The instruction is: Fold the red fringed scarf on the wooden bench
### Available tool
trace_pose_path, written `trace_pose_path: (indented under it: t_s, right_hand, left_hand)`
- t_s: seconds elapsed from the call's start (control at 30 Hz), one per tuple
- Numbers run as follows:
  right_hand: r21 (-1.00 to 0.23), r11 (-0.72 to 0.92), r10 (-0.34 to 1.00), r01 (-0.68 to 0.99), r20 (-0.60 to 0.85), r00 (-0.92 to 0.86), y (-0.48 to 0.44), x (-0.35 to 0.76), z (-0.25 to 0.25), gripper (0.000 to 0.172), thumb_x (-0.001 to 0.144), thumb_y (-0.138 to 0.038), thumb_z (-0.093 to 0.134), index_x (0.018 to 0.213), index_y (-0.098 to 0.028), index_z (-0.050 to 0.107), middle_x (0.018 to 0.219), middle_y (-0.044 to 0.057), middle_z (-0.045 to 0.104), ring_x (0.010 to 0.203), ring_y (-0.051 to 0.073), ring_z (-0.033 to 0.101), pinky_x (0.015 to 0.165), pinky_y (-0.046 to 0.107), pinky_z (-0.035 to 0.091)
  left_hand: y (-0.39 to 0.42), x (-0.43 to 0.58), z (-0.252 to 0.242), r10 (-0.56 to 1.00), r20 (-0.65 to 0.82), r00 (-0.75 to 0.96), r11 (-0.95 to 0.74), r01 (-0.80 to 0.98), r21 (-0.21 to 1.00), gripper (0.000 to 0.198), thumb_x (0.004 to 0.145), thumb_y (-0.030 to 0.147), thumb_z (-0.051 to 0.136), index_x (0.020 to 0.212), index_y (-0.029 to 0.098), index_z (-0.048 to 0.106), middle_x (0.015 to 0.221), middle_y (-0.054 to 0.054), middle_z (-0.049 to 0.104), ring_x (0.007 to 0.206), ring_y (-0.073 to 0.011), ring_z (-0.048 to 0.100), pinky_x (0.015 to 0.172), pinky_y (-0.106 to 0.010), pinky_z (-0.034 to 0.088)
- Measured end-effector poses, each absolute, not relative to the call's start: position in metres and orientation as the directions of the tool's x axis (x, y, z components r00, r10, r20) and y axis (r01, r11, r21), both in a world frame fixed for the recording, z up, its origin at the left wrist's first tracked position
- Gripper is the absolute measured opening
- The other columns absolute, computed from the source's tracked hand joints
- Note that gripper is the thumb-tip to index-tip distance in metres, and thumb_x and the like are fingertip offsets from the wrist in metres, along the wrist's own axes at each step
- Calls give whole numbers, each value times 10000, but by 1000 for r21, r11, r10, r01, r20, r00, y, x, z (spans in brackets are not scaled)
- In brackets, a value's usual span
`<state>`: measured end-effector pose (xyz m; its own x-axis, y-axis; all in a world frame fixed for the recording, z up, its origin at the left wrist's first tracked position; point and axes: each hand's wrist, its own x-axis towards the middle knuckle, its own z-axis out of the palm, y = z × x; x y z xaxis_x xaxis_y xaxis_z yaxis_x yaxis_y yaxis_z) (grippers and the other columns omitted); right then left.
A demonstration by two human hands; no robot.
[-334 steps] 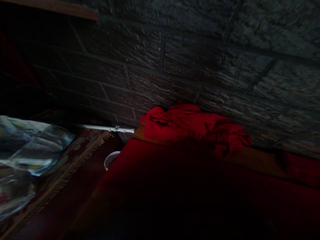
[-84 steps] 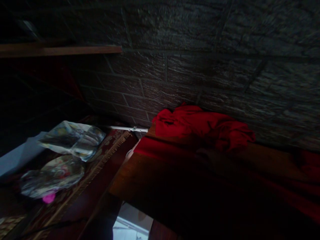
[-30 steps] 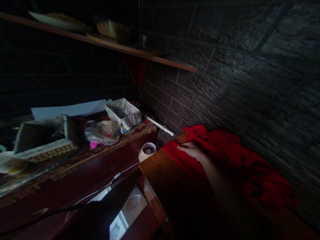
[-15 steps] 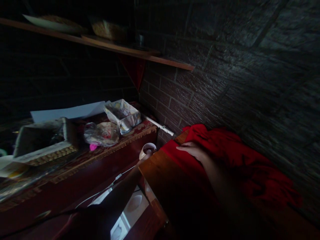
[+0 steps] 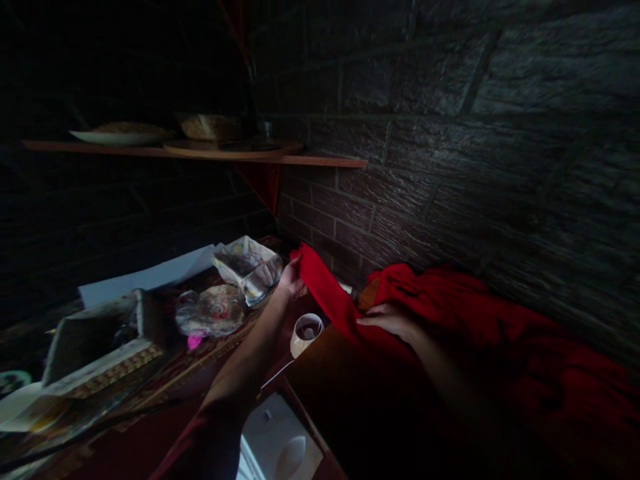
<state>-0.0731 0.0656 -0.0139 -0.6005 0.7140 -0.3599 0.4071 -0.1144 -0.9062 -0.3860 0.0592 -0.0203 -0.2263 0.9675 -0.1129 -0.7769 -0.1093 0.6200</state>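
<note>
A strip of red cloth (image 5: pixel 327 287) is lifted and stretched slantwise, its far end gripped in my left hand (image 5: pixel 293 279), with the fingers closed around it. My right hand (image 5: pixel 393 320) lies on the near part of the strip, fingers stretched out over a dark brown wooden surface (image 5: pixel 320 363). Close to my right hand, a larger heap of red cloth (image 5: pixel 450 300) is bunched along the wall. Below my left hand stands a small pale lampshade-like cup (image 5: pixel 305 335). Shadow hides the nearer end of the strip.
A table at the left bears a basket-like box (image 5: pixel 100 343), a plastic-wrapped bundle (image 5: pixel 215 312), a cloth-lined box (image 5: pixel 249 263) and a white sheet (image 5: pixel 150 275). A wooden shelf (image 5: pixel 330 161) juts from the dark brick wall (image 5: pixel 450 153). White panels (image 5: pixel 280 433) lie below.
My left hand has come up from behind the wooden edge, raising the red cloth's end toward the far left. My right hand stays nearly in place. The view has tilted upward.
</note>
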Motion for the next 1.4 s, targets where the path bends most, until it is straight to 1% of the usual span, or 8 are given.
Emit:
trace_pose_path:
  t_s: [0.3,0.5,0.73,0.87,1.0,1.07,1.23,1.4]
  right_hand:
    - [-938,36,814,344,-172,-555,64,-77,-10,298,602,-329,845,840,-221,701,888,75,753,907,290,708,860,412,540]
    - [-975,199,800,-96,218,-559,55,-120,51,605,652,-409,820,1185,-217,611,1302,114,627,1232,232,576,1031,391,474]
    - [-942,251,670,-223,336,-663,18,-140,100,406,719,-493,773,972,-186,691,1025,44,737,974,225,670,928,377,524]
    - [-931,310,658,-193,357,-664,-2,-132,99,309,761,-448,753,934,-196,709,952,17,740,894,214,664,851,342,529]
    - [-929,339,684,-148,351,-640,-16,-127,99,223,754,-394,756,838,-197,695,839,-7,713,773,176,631,734,286,509]
    - [-935,324,691,-143,337,-639,-22,-125,101,218,743,-385,760,829,-196,693,825,-8,711,758,172,624,711,278,498]
    - [-940,289,685,-183,336,-646,-25,-124,104,219,764,-395,736,835,-194,685,874,10,727,796,181,644,727,274,504]
    - [-935,316,698,-159,343,-629,-20,-124,92,239,769,-418,721,794,-191,651,885,28,739,826,206,670,751,291,520]
  left_hand:
    - [35,-365,73,981,136,-141,-194,-784,590,536,908,202,430,1417,43,472,1118,-143,739,1075,-236,690,1055,-360,460]
    - [10,-337,105,992,120,-26,-98,-763,639,522,924,251,434,1403,54,504,1166,-139,724,1130,-245,667,1066,-369,451]
    - [-14,-323,151,984,141,-111,-177,-727,664,462,1009,411,398,1329,138,587,985,-69,772,967,-215,728,966,-332,531]
    - [-19,-335,160,983,30,-183,-149,-684,714,432,989,388,491,1306,115,599,875,-67,777,816,-208,748,896,-310,569]
    - [-19,-347,153,963,-42,-267,-131,-599,790,413,970,367,530,1313,153,610,866,-89,778,900,-271,747,904,-354,575]
    - [-20,-348,152,955,-46,-294,-136,-570,810,375,955,325,561,1281,154,634,870,-88,778,872,-272,751,860,-342,595]
    - [-28,-343,166,929,15,-369,-222,-527,821,184,892,179,637,1036,81,697,731,-62,752,576,-159,716,650,-225,616]
    - [-37,-343,185,910,114,-399,-303,-452,839,114,823,68,669,926,103,703,790,-65,761,623,-150,724,717,-225,622]
